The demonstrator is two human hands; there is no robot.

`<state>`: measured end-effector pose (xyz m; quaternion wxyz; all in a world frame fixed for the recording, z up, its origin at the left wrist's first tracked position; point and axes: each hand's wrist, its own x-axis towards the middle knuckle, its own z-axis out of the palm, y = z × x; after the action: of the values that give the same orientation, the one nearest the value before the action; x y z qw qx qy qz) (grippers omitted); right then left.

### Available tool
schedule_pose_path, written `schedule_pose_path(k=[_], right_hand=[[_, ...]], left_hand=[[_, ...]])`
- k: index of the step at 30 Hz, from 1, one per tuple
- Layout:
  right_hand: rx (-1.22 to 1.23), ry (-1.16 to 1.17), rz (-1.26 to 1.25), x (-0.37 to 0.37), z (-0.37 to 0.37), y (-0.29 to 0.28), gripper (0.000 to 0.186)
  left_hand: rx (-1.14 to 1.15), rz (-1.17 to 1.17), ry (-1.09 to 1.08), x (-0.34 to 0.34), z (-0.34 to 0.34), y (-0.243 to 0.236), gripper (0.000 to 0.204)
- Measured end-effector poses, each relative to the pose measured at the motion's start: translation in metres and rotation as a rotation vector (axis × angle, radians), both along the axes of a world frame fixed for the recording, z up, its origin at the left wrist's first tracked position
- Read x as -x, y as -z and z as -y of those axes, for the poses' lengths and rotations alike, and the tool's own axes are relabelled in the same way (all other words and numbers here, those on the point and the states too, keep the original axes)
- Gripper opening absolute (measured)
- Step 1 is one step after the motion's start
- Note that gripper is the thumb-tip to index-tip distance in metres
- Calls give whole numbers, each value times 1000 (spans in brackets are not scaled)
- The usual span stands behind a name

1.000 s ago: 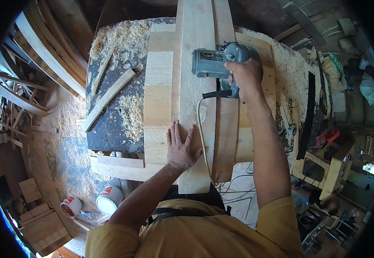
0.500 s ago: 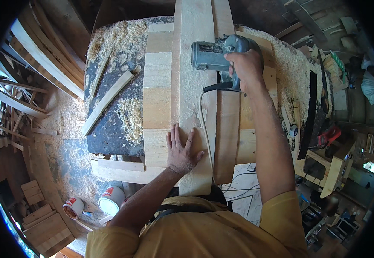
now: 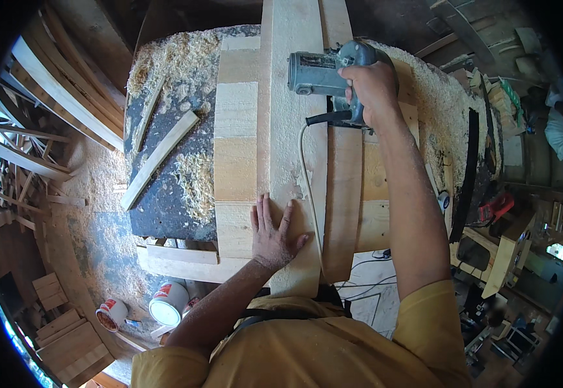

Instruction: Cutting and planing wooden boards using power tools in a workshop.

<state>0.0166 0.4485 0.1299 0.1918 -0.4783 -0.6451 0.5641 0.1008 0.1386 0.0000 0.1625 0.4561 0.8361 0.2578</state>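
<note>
My right hand point(image 3: 373, 87) is wrapped round the rear handle of a grey-blue circular saw point(image 3: 317, 72), my arm stretched far forward. The saw rests over a long pale board point(image 3: 294, 142), its motor lying across the top and its body toward the right edge; the blade is hidden. A dark cord point(image 3: 313, 213) trails back from the handle along the board. My left hand point(image 3: 273, 239) lies flat with fingers spread on the near part of the long board. Beneath run another long plank point(image 3: 343, 207) and several crosswise boards point(image 3: 236, 168).
Sawdust and two loose wood strips point(image 3: 162, 158) lie on the dark worktable point(image 3: 152, 216). Two buckets point(image 3: 168, 304) stand on the floor at lower left. Curved timbers point(image 3: 68, 84) lean at far left. A black strip point(image 3: 469, 161) and a red-handled tool point(image 3: 496, 208) are at right.
My right hand has pushed the circular saw a little farther away along the board. My left hand stays flat on the board. The whole view has shifted slightly.
</note>
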Motion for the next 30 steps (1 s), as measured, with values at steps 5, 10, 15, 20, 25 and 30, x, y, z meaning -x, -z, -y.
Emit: schedule_pose_path(k=[5, 10, 15, 20, 25, 30], right_hand=[[-7, 10, 10, 9, -4, -3, 13], [-31, -4, 11, 17, -14, 0, 11], [-77, -18, 42, 24, -22, 0, 13], [-71, -3, -1, 32, -27, 0, 10], [-90, 1, 0, 39, -35, 1, 9], [-84, -37, 34, 47, -43, 0, 13]], left_hand=[[27, 13, 11, 1, 0, -2, 89], [20, 11, 6, 1, 0, -1, 87], [10, 3, 7, 1, -2, 0, 86], [-4, -12, 6, 1, -1, 2, 85], [-11, -8, 11, 0, 0, 3, 85], [1, -19, 8, 0, 1, 3, 86]])
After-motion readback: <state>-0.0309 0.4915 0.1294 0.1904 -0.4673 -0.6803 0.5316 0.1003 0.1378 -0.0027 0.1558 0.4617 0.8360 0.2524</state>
